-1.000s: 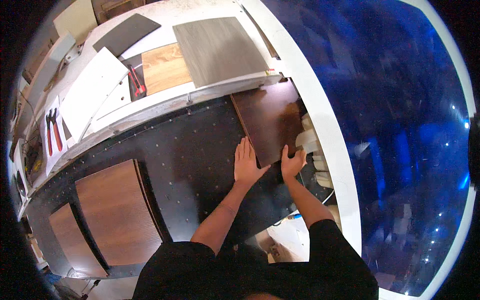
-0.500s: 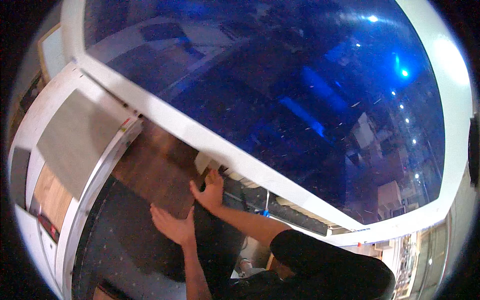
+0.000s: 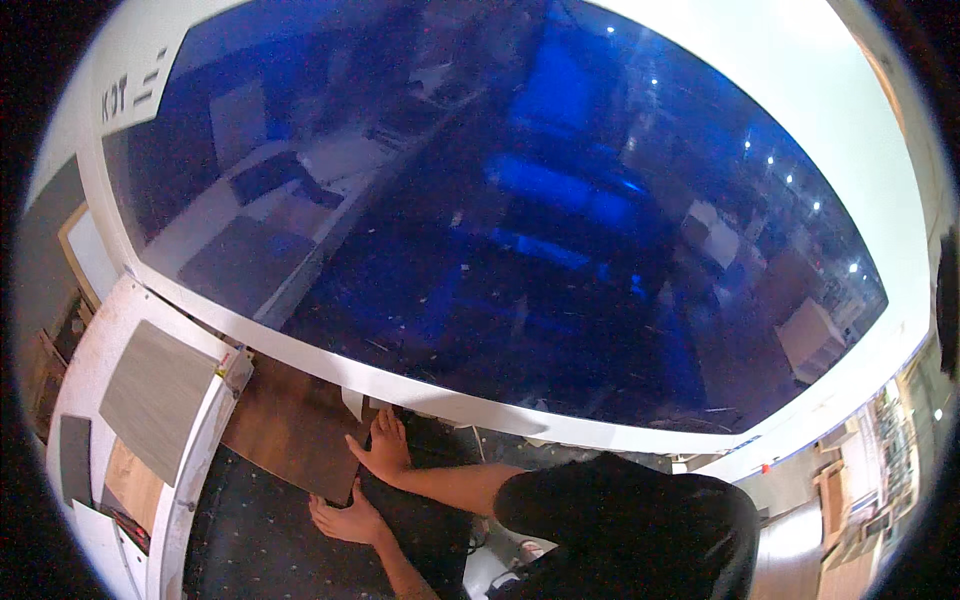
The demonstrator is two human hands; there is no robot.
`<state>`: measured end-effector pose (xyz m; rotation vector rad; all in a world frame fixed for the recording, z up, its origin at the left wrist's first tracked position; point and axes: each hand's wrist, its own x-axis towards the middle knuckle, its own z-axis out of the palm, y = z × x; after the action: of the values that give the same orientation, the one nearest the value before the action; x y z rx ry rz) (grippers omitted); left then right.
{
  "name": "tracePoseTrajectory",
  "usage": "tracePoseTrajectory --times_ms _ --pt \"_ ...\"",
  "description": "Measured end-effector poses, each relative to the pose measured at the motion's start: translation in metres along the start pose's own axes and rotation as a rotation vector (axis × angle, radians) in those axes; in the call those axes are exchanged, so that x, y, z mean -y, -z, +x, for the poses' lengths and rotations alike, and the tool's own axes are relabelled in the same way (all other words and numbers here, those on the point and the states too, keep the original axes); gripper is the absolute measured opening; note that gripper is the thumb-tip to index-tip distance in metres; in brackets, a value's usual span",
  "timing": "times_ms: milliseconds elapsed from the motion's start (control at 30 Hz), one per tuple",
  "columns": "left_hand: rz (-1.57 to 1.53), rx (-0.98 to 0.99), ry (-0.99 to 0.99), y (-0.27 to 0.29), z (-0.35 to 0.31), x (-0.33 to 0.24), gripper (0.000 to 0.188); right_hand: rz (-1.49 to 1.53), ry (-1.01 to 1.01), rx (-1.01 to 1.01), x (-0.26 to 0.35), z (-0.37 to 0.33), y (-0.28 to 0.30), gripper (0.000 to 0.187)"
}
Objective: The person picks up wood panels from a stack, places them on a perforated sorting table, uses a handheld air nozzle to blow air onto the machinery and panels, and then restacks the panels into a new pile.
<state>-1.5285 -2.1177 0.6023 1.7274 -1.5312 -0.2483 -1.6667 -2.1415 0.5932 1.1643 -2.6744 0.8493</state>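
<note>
A dark brown wood-grain panel (image 3: 290, 430) lies flat on a black speckled surface, with its far side under the white lower frame of a large blue-tinted cover. My left hand (image 3: 347, 517) is at the panel's near right corner, thumb and fingers apart, touching the near edge. Just beyond it, my right hand (image 3: 388, 452) has its fingers spread, with the thumb against the panel's right edge. Neither hand is wrapped round the panel. A small pale piece (image 3: 353, 402) shows at the panel's far right corner, partly under the frame.
The tinted cover (image 3: 430, 230) spans the space ahead, full of reflections. At left stands a white machine housing (image 3: 180, 490) carrying a grey sample board (image 3: 160, 395) and a light wood-grain board (image 3: 135, 480). Shelving (image 3: 890, 450) stands far right.
My view has turned and shifted, so more of the cover shows and the panel sits lower in the picture. Both hands stay at the panel's near right corner and right edge.
</note>
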Motion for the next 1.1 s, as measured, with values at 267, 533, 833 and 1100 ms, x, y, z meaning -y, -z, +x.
tracePoseTrajectory --times_ms 267,533,833,1100 --pt "-0.017 -0.020 -0.085 0.002 -0.019 -0.007 0.079 0.623 0.105 0.673 -0.083 0.009 0.025 0.052" --pt "0.038 -0.221 -0.290 -0.014 -0.019 0.026 0.086 1.001 0.646 1.176 -0.179 -0.221 0.187 0.047" --pt "0.159 0.436 -0.554 0.037 0.003 0.104 0.077 0.802 -0.795 0.081 -0.546 -0.449 0.395 0.041" --pt "0.260 -0.031 -0.757 0.116 -0.188 0.077 0.037 0.793 -1.013 -1.362 -0.760 -0.518 0.578 0.036"
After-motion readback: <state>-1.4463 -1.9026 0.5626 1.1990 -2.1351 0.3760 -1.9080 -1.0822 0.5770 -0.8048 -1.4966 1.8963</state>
